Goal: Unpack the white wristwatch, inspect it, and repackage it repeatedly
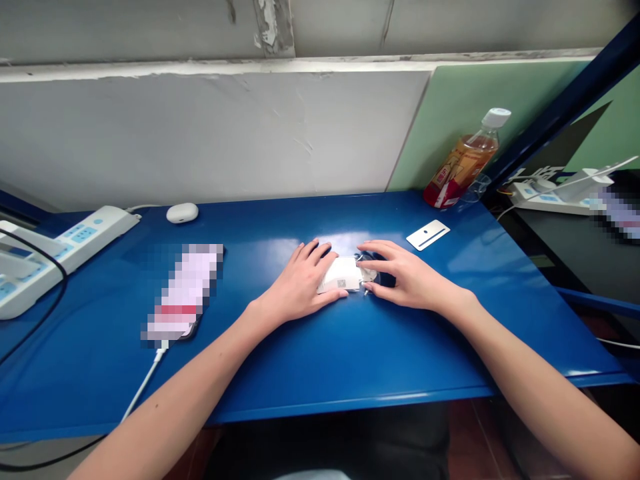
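A small clear plastic packet (342, 275) lies on the blue table in front of me. Inside it is a white card or label with a small square code, and something dark and coiled shows at its right end. My left hand (306, 279) covers the packet's left end, fingers along the far side and thumb at the near edge. Around the right end are the fingers of my right hand (403, 273), with the thumb near the lower corner. Both hands keep the packet low on the tabletop; my fingers partly hide its two ends.
The blue table (350, 360) carries a phone (186, 290) on a white cable, a white earbud case (183, 213) and a power strip (75, 250) at left. Right of the packet lie a white slotted plate (428, 235) and a drink bottle (463, 167). A wall stands behind.
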A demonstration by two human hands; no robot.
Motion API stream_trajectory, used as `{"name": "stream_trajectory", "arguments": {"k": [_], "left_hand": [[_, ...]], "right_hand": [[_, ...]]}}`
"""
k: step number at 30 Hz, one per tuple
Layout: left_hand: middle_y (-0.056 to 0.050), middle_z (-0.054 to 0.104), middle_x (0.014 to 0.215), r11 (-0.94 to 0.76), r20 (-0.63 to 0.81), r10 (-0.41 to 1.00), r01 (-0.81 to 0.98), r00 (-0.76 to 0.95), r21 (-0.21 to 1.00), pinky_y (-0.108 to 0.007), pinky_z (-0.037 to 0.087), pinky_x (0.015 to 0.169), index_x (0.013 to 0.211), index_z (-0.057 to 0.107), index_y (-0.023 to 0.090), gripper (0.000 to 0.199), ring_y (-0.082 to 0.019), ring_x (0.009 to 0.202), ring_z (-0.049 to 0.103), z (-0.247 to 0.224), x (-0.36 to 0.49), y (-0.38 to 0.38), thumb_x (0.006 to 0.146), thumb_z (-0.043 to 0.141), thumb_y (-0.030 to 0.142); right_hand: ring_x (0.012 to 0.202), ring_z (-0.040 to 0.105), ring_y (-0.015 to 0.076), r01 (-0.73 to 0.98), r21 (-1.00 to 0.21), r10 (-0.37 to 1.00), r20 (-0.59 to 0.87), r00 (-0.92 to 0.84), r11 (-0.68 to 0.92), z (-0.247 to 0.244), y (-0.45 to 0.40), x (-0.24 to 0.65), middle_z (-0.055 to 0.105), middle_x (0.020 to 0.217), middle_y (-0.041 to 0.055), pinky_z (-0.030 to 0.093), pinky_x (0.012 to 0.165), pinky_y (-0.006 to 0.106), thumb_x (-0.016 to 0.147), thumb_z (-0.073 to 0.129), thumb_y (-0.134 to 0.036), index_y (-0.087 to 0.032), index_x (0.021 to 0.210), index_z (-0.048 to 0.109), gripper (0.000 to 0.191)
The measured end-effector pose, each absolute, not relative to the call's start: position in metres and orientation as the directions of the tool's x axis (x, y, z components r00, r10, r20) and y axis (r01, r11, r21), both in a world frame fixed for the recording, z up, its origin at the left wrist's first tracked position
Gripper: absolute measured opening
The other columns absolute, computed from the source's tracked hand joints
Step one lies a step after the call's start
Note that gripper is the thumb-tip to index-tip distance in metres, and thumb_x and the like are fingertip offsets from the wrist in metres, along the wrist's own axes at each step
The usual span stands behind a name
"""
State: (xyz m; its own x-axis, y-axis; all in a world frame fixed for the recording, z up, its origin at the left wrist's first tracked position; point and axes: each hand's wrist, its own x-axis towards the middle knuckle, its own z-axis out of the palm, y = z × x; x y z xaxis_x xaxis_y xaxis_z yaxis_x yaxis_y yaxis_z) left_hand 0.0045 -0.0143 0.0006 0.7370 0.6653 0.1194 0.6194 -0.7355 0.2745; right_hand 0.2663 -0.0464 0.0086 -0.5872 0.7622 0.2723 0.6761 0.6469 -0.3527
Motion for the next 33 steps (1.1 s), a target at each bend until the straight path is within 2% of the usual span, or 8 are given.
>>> {"name": "stream_trajectory", "arguments": {"k": [6, 12, 21, 25, 33], "left_hand": [[-0.021, 0.048, 0.148, -0.761, 0.154, 0.636, 0.583, 0.756, 0.284, -0.058, 0.028, 0.117, 0.139, 0.046, 0.014, 0.062, -0.038, 0.144, 0.035, 0.0, 0.005, -0.013, 0.095, 0.053, 0.057], [-0.026, 0.043, 0.15, -0.748, 0.156, 0.648, 0.584, 0.746, 0.315, -0.057, 0.033, 0.115, 0.137, 0.048, 0.011, 0.065, -0.041, 0.146, 0.032, 0.002, 0.005, -0.014, 0.092, 0.059, 0.057], [-0.024, 0.039, 0.153, -0.705, 0.115, 0.684, 0.612, 0.72, 0.359, -0.055, 0.031, 0.118, 0.137, 0.049, 0.012, 0.067, -0.04, 0.149, 0.026, -0.002, 0.0, -0.01, 0.09, 0.06, 0.058], [-0.024, 0.038, 0.153, -0.703, 0.118, 0.689, 0.62, 0.715, 0.348, -0.055, 0.03, 0.118, 0.135, 0.051, 0.013, 0.065, -0.04, 0.149, 0.025, -0.001, -0.001, -0.009, 0.09, 0.059, 0.06], [-0.024, 0.037, 0.154, -0.695, 0.094, 0.695, 0.633, 0.713, 0.341, -0.056, 0.031, 0.117, 0.135, 0.051, 0.013, 0.065, -0.039, 0.149, 0.024, 0.003, 0.0, -0.01, 0.09, 0.058, 0.06]], "right_hand": [[0.13, 0.055, 0.0346, 0.645, -0.401, 0.76, 0.323, -0.564, 0.65, 0.001, -0.044, 0.265, 0.057, 0.141, 0.0187, 0.049, 0.106, 0.054, 0.09, 0.067, -0.035, -0.017, 0.115, 0.072, 0.031], [0.129, 0.056, 0.0328, 0.63, -0.428, 0.762, 0.351, -0.544, 0.648, -0.003, -0.045, 0.26, 0.058, 0.139, 0.0189, 0.052, 0.104, 0.052, 0.094, 0.062, -0.03, -0.018, 0.107, 0.071, 0.02], [0.13, 0.056, 0.0317, 0.65, -0.441, 0.784, 0.303, -0.541, 0.619, 0.004, -0.044, 0.265, 0.059, 0.139, 0.0156, 0.05, 0.106, 0.052, 0.094, 0.06, -0.027, -0.02, 0.113, 0.069, 0.022], [0.124, 0.06, 0.0305, 0.649, -0.452, 0.788, 0.282, -0.546, 0.612, 0.009, -0.041, 0.272, 0.064, 0.132, 0.0143, 0.051, 0.103, 0.05, 0.094, 0.06, -0.026, -0.021, 0.114, 0.069, 0.023], [0.119, 0.063, 0.0295, 0.674, -0.497, 0.825, 0.18, -0.536, 0.547, 0.024, -0.038, 0.297, 0.067, 0.128, 0.0105, 0.052, 0.102, 0.047, 0.093, 0.062, -0.033, -0.022, 0.11, 0.072, 0.022]]}}
